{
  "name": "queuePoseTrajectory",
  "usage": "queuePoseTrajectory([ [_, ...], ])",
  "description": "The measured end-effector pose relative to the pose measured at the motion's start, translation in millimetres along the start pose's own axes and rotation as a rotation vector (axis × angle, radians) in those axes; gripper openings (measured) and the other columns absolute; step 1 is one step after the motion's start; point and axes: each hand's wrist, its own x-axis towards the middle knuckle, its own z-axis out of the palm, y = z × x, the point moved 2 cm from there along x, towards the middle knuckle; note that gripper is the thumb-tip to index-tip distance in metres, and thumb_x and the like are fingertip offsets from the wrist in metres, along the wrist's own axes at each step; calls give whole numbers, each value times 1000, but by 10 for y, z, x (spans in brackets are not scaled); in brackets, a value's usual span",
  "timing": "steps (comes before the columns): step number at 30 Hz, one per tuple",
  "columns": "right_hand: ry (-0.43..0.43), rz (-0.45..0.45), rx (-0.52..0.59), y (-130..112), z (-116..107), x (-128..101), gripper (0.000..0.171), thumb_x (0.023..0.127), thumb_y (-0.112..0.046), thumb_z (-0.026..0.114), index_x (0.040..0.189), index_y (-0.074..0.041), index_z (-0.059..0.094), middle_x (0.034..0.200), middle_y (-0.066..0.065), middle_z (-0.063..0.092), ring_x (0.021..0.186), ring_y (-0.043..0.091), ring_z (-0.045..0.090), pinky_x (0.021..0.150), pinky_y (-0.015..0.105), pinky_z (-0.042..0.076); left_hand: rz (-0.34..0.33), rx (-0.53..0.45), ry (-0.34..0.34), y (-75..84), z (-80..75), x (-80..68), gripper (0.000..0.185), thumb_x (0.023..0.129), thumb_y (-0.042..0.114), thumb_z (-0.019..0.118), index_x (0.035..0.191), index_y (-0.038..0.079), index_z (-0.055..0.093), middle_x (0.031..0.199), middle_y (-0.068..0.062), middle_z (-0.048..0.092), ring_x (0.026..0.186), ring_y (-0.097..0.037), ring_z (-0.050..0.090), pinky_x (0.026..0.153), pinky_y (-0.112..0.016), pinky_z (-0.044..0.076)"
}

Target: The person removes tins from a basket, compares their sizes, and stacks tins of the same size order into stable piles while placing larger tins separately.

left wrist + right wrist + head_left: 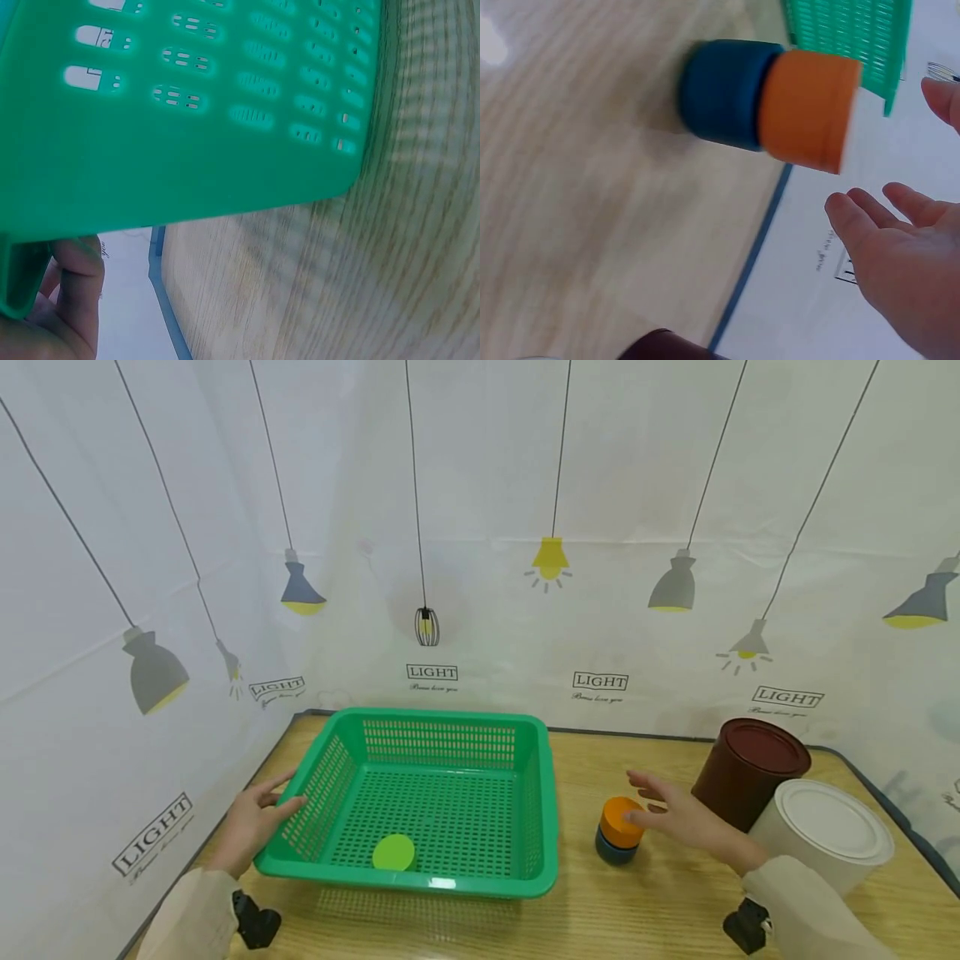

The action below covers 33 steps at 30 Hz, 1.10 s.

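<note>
My left hand point(253, 820) holds the left rim of a green plastic basket point(543, 810). In the left wrist view, its fingers point(79, 289) curl beneath that rim. A light green round block point(393, 853) lies inside the basket by the front wall. To the basket's right, an orange cylinder point(622, 822) sits on top of a dark blue cylinder point(617, 852). Beside this stack is my right hand point(678, 814), fingers spread and holding nothing. The right wrist view shows a gap between that hand and the orange cylinder point(810, 111).
Behind the right hand stand a dark brown can point(750, 768) and a white can point(821, 835) near the table's right side. The wooden table point(585, 910) is backed by a white cloth point(487, 485) printed with lamps.
</note>
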Motion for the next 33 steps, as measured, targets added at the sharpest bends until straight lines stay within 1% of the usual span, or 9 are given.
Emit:
queuePoseTrajectory([
  [4, 17, -47, -9, -183, -57, 36, 66, 88, -23, 56, 136, 6, 22, 136, 28, 25, 122, 45, 25, 95, 52, 29, 2, 14, 2, 5, 0, -1, 63, 85, 30, 60, 138, 9, 33, 119, -30, 46, 91, -32, 56, 67, -37, 50],
  [7, 16, -79, 37, -362, -39, 103, 63, 89, -24, 55, 137, 3, 24, 137, 25, 28, 123, 42, 28, 95, 51, 31, -5, 31, 5, 8, -5, -2, 63, 85, 30, 60, 138, 9, 33, 118, -30, 47, 93, -34, 55, 69, -39, 49],
  [11, -23, -145, 123, -644, 76, 240, 59, 89, -24, 55, 137, -3, 29, 137, 19, 31, 123, 37, 32, 93, 46, 36, -17, 33, 3, 17, -7, -6, 63, 85, 31, 60, 138, 9, 33, 117, -29, 48, 89, -30, 57, 67, -37, 49],
  [16, -140, -228, 201, -1016, 325, 445, 56, 89, -23, 55, 136, -6, 30, 137, 15, 33, 122, 34, 34, 94, 40, 37, -19, 12, -3, 22, -7, -12, 63, 85, 30, 60, 138, 10, 33, 117, -30, 48, 79, -21, 59, 62, -34, 49],
  [20, -240, -254, 232, -1261, 583, 622, 56, 88, -24, 56, 135, -7, 32, 135, 10, 37, 122, 30, 36, 94, 37, 37, -20, 13, -6, 10, -8, -18, 64, 85, 31, 60, 138, 10, 33, 117, -29, 48, 82, -24, 59, 64, -35, 49],
  [22, -280, -265, 225, -1365, 717, 712, 55, 87, -23, 57, 135, -7, 34, 134, 9, 38, 121, 28, 38, 93, 35, 38, -15, 25, -5, 6, -12, -21, 64, 85, 32, 60, 138, 10, 32, 118, -29, 48, 88, -28, 57, 68, -37, 49],
  [25, -336, -276, 206, -1509, 904, 842, 54, 87, -20, 57, 135, -8, 35, 134, 9, 39, 120, 27, 40, 93, 33, 38, -18, 22, -5, 7, -15, -18, 65, 84, 32, 60, 138, 10, 32, 119, -30, 47, 93, -32, 55, 69, -39, 48],
  [30, -389, -272, 160, -1688, 1148, 1091, 55, 85, -18, 61, 134, -12, 37, 134, 4, 40, 120, 24, 40, 91, 27, 39, -20, 16, -5, 7, -17, -12, 64, 85, 32, 60, 138, 11, 32, 118, -29, 48, 89, -28, 57, 67, -36, 49],
  [33, -411, -272, 154, -1740, 1270, 1243, 57, 82, -17, 64, 133, -14, 38, 133, 1, 40, 121, 25, 39, 89, 25, 40, -23, 7, -9, 2, -17, -14, 64, 85, 32, 60, 138, 11, 32, 118, -29, 48, 90, -29, 56, 68, -37, 49],
])
